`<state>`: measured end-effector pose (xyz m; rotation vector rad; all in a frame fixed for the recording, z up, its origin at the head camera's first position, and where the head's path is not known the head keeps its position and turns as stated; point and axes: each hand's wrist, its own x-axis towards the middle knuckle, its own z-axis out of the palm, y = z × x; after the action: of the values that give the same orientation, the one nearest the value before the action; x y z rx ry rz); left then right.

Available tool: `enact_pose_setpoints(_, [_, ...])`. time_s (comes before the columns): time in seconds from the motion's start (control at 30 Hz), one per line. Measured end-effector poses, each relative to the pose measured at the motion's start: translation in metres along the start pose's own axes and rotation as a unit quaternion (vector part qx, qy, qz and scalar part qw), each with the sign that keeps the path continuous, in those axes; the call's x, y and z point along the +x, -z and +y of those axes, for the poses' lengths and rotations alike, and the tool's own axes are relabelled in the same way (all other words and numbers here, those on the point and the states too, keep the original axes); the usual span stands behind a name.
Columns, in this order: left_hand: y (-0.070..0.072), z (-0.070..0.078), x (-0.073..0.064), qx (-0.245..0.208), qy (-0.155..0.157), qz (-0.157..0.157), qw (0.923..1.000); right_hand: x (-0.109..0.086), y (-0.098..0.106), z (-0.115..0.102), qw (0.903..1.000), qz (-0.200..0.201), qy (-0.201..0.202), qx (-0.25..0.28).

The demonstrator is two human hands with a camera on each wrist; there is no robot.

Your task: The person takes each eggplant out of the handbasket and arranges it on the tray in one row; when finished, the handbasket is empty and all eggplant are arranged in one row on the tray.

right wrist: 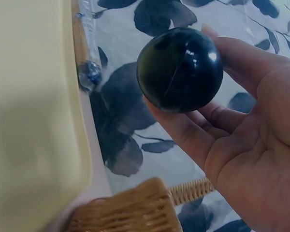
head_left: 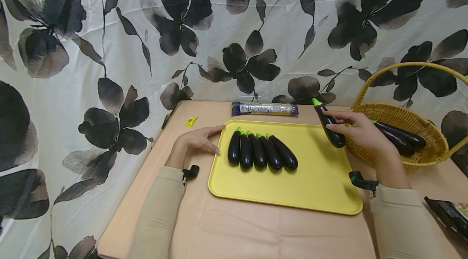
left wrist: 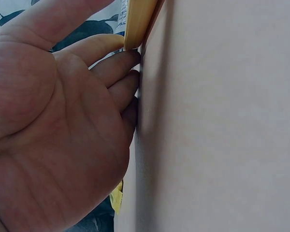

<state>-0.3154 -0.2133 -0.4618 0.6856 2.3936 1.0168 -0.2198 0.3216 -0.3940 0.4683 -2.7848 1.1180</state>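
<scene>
- Currently, one eggplant (head_left: pixel 334 138) is pinched by thumb and fingers of the right hand (head_left: pixel 363 131), right of centre in the head view; being glossy, it could be dropped if gripped loosely.
- Mid-frame, the eggplant row (head_left: pixel 258 153) could be set rolling if the yellow tray (head_left: pixel 318 184) is nudged by the left hand (head_left: pixel 197 138), whose thumb and index finger are spread at the tray's left rim.
</scene>
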Motion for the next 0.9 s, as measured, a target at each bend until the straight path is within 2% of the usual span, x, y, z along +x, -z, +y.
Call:
enact_pose_setpoints(0.2, [-0.001, -0.001, 0.002, -0.002, -0.001, 0.0, 1.0, 0.011, -0.013, -0.002, 0.9989, -0.032, 0.008, 0.034])
enact_pose_setpoints(0.37, [-0.001, 0.0, 0.004, 0.0, -0.001, 0.001, 1.0, 0.016, -0.022, -0.003, 0.998, -0.056, 0.023, 0.015])
enact_pose_setpoints(0.57, [-0.002, 0.0, 0.006, 0.004, 0.001, 0.004, 1.0, 0.021, -0.029, -0.004, 0.9964, -0.083, 0.015, 0.014])
enact_pose_setpoints(0.9, [-0.003, -0.001, 0.01, 0.006, 0.001, 0.009, 0.9999, 0.031, -0.04, 0.002, 0.9944, -0.098, 0.04, 0.01])
